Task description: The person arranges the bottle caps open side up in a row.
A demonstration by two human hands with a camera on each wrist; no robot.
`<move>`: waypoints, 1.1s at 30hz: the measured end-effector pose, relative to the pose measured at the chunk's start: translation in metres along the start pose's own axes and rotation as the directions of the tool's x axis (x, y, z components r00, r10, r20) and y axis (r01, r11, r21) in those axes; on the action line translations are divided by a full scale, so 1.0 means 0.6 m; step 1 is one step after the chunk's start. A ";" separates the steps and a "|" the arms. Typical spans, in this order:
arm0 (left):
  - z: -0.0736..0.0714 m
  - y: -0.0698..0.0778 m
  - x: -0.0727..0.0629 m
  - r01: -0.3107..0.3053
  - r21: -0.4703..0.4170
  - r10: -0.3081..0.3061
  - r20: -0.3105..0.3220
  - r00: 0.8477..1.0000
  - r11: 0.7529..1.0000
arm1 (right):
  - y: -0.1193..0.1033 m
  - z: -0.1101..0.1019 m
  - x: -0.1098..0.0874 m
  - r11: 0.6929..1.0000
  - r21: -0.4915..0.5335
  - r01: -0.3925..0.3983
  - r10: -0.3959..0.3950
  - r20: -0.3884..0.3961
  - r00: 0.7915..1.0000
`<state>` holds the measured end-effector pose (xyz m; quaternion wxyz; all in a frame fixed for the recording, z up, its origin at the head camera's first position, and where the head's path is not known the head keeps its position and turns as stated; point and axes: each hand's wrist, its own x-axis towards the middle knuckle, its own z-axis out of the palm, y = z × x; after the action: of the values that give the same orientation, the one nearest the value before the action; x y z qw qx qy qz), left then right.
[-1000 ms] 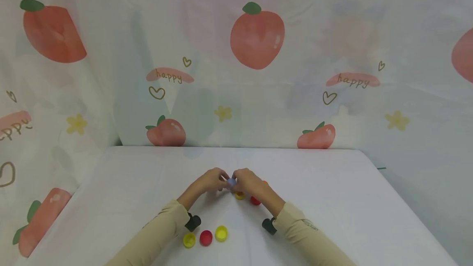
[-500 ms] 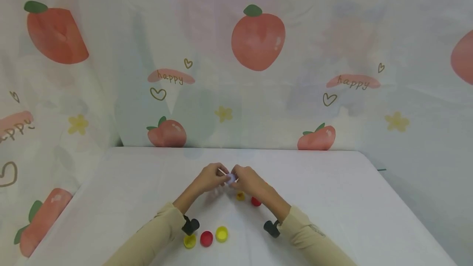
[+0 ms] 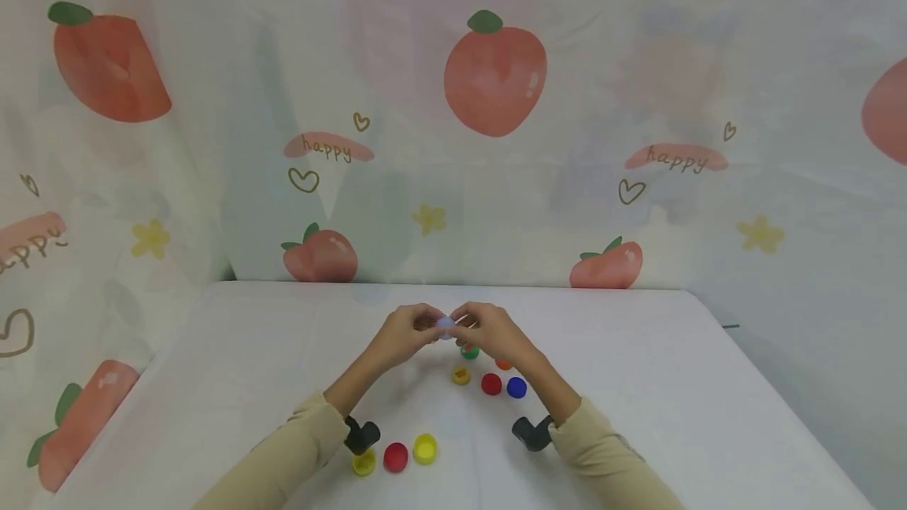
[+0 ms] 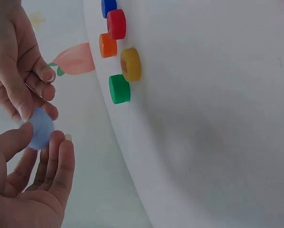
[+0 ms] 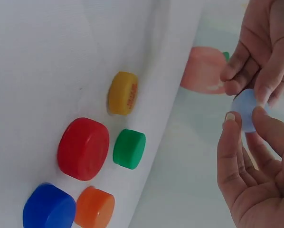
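Note:
A light blue bottle cap is held up over the far middle of the table, between both hands. My left hand pinches it from the left with thumb and fingers. From the other side my right hand pinches the same cap. The left wrist view shows the pale cap with its round face toward the camera, thumbs on one side and fingertips on the other. Below the hands, on the table, lie a green cap, a yellow cap, a red cap, an orange cap and a blue cap.
Nearer the person, a yellow cap, a red cap and a brighter yellow cap lie in a row on the white table. A fruit-printed curtain hangs behind the table's back edge.
Both hands have risen away from the table with the light blue cap. The green and blue caps, covered before by the right hand and forearm, now show in the head view.

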<state>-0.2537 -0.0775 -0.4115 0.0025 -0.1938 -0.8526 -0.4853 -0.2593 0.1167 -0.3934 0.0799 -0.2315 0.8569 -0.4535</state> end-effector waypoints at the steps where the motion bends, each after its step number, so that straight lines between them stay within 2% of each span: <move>1: 0.001 0.004 -0.003 -0.007 -0.001 0.007 -0.011 1.000 1.000 | -0.003 -0.002 -0.002 1.000 0.014 -0.001 0.001 -0.005 1.000; 5: 0.006 0.019 -0.014 -0.032 -0.025 0.030 -0.056 0.998 0.999 | -0.011 -0.007 -0.012 1.000 0.030 0.002 -0.001 -0.027 1.000; 10: 0.005 0.041 -0.024 -0.057 -0.050 0.052 -0.091 0.994 0.997 | -0.022 -0.010 -0.027 0.997 -0.022 0.079 -0.080 -0.051 0.995; 14: 0.003 0.057 -0.035 -0.102 -0.052 0.097 -0.091 0.991 0.993 | -0.034 -0.015 -0.045 0.987 -0.092 0.129 -0.133 -0.036 0.991; 17: 0.006 0.066 -0.045 -0.129 -0.065 0.124 -0.077 0.989 0.989 | -0.036 -0.021 -0.059 0.984 -0.100 0.144 -0.145 -0.003 0.989; 21: 0.015 0.070 -0.057 -0.142 -0.077 0.139 -0.043 0.989 0.987 | -0.029 -0.024 -0.079 0.990 -0.086 0.116 -0.114 0.026 0.993; 24: 0.023 0.069 -0.066 -0.124 -0.076 0.124 -0.005 0.992 0.989 | -0.022 -0.021 -0.091 0.992 -0.083 0.100 -0.096 0.045 0.994; 28: 0.029 0.066 -0.076 -0.095 -0.080 0.100 0.062 0.993 0.992 | -0.016 -0.015 -0.101 0.985 -0.113 0.128 -0.119 0.082 0.990; 33: 0.027 0.053 -0.090 -0.081 -0.043 0.087 0.167 0.982 0.996 | -0.010 -0.002 -0.111 0.973 -0.166 0.163 -0.141 0.135 0.981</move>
<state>-0.1904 -0.0672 -0.4041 -0.0527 -0.2701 -0.8319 -0.4818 -0.1991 0.1460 -0.3927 0.0764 -0.3301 0.8669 -0.3657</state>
